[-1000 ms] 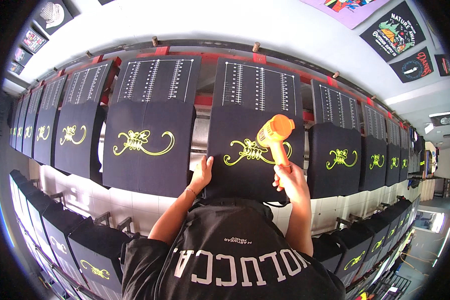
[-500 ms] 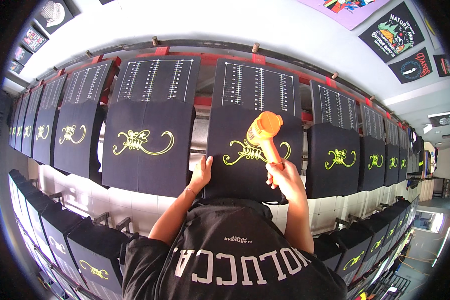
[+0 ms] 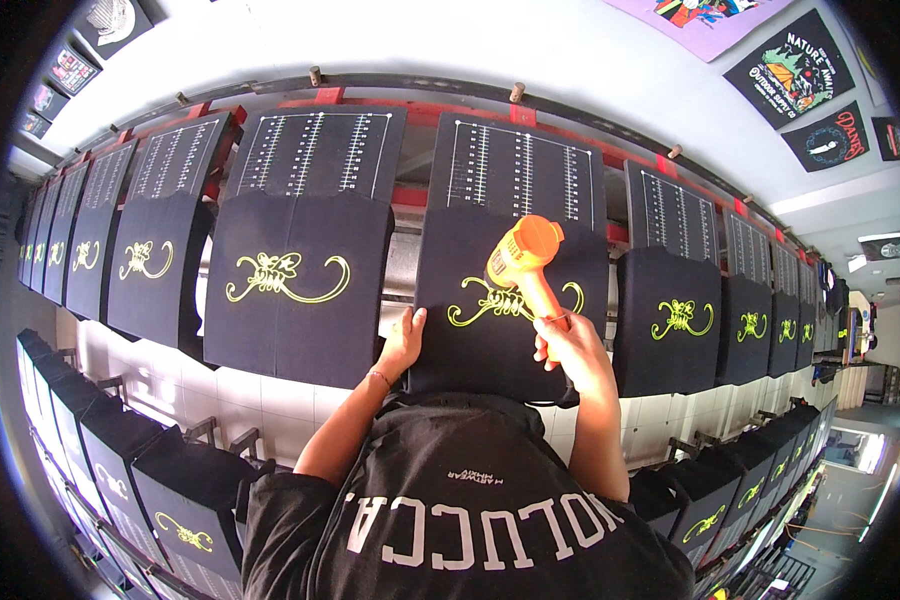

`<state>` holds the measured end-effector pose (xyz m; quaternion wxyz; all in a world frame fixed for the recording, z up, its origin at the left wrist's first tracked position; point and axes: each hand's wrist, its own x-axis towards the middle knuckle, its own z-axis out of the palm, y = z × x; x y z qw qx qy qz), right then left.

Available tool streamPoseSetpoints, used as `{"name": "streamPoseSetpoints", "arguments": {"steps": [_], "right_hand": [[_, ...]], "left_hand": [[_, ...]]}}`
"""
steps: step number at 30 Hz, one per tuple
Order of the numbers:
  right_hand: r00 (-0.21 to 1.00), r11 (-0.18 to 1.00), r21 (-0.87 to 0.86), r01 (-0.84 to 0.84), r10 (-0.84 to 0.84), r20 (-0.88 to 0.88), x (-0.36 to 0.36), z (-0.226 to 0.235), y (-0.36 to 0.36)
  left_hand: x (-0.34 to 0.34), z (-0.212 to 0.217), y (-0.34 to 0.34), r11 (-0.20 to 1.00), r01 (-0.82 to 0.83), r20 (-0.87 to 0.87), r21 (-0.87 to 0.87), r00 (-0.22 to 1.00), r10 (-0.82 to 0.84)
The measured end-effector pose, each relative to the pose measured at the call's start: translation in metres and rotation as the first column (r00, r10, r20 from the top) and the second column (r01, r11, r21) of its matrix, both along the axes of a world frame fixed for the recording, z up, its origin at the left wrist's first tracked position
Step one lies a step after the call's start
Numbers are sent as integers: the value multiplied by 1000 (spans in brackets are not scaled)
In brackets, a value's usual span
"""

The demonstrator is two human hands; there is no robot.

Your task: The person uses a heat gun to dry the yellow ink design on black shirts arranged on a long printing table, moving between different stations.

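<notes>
In front of me is a flat board dressed in black fabric (image 3: 450, 355), with a neon-yellow curling line print (image 3: 467, 312) on it. My right hand (image 3: 575, 350) is closed round the handle of an orange hair dryer (image 3: 535, 250). The dryer hangs over the print and hides part of its middle and right. My left hand (image 3: 402, 340) lies at the board's near left edge, fingers stretched out, holding nothing that I can see.
To the left a similar board (image 3: 290, 330) carries the same print, and another (image 3: 670, 350) stands to the right. More boards run off both ways along a red and black rail (image 3: 520, 115). Behind me is a second row of boards (image 3: 185, 500). Posters (image 3: 790, 75) hang on the wall.
The hair dryer has shifted slightly up and left over the print, its handle tilting a little. My left hand stays at the board's edge.
</notes>
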<state>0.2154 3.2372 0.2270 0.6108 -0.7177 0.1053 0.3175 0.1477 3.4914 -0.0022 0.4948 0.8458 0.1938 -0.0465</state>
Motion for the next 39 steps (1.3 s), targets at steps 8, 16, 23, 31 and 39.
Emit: {"name": "streamPoseSetpoints", "arguments": {"steps": [8, 16, 23, 31, 39], "right_hand": [[998, 997, -69, 44, -41, 45, -10, 4, -16], [1000, 1000, -4, 4, -4, -14, -23, 2, -29], [996, 997, 42, 61, -59, -60, -40, 12, -33], [981, 978, -90, 186, -180, 72, -67, 5, -10], [976, 973, -85, 215, -211, 57, -65, 6, 24]], "left_hand": [[-12, 22, 18, 986, 144, 101, 80, 983, -151], [-40, 67, 56, 978, -192, 117, -79, 973, 201], [-87, 25, 151, 705, -554, 352, 443, 830, 431], [-138, -12, 236, 320, -627, 363, 710, 716, 597], [-113, -6, 225, 365, -543, 298, 756, 783, 547]]}}
